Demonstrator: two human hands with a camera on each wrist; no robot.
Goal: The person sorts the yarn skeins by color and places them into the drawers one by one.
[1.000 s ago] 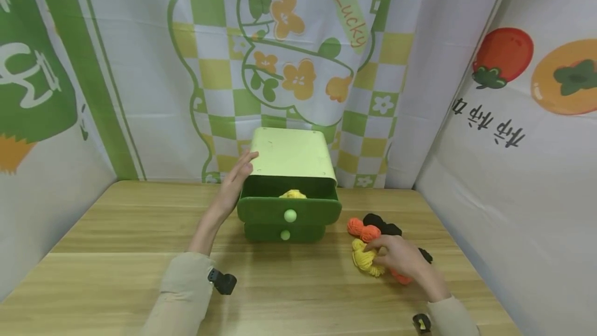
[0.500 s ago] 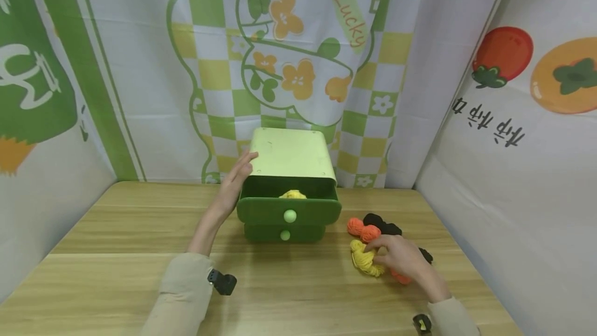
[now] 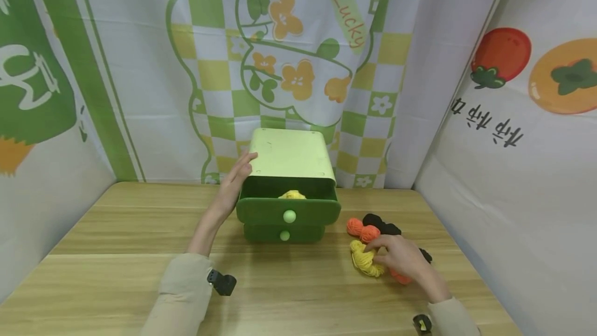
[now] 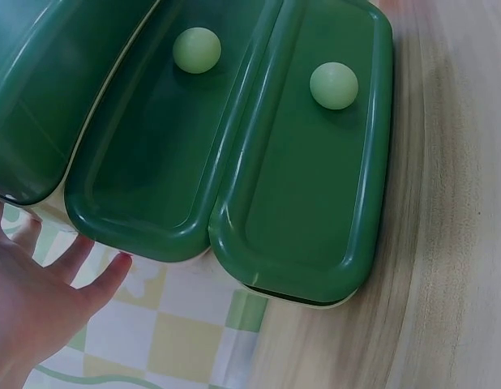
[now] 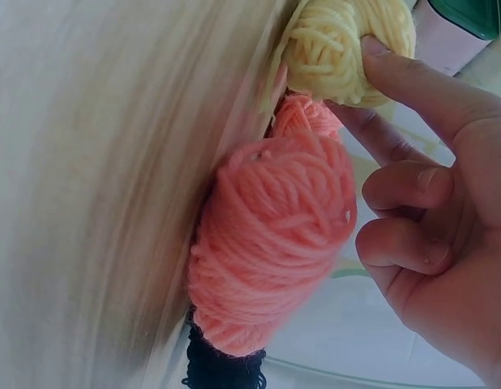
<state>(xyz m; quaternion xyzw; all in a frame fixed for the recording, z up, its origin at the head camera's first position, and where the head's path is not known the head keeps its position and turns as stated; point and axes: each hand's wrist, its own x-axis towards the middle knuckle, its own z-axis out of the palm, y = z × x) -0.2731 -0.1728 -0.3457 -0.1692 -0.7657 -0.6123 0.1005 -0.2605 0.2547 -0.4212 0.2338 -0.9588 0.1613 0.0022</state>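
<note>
My right hand (image 3: 402,258) pinches a yellow ball of yarn (image 3: 363,260) lying on the table; in the right wrist view the thumb presses on the yarn (image 5: 340,49) and the index finger is partly behind it. The other fingers of that hand curl beside an orange ball of yarn (image 5: 275,243). My left hand (image 3: 229,188), fingers extended, rests against the left side of a light green cabinet (image 3: 291,152). Its upper dark green drawer (image 3: 266,212) is pulled out, and a yellow yarn ball (image 3: 293,194) shows inside. A round knob (image 3: 289,216) sits on the drawer front.
Behind the yellow yarn lie another orange yarn ball (image 3: 362,229) and a black one (image 3: 382,224). More black yarn (image 3: 425,255) shows beyond my right hand. Printed cloth (image 3: 214,77) hangs behind the wooden table (image 3: 280,294) and on both sides.
The yellow yarn under my right hand has shifted very slightly left since the earliest frame. Both hands and the drawer stay almost where they were.
</note>
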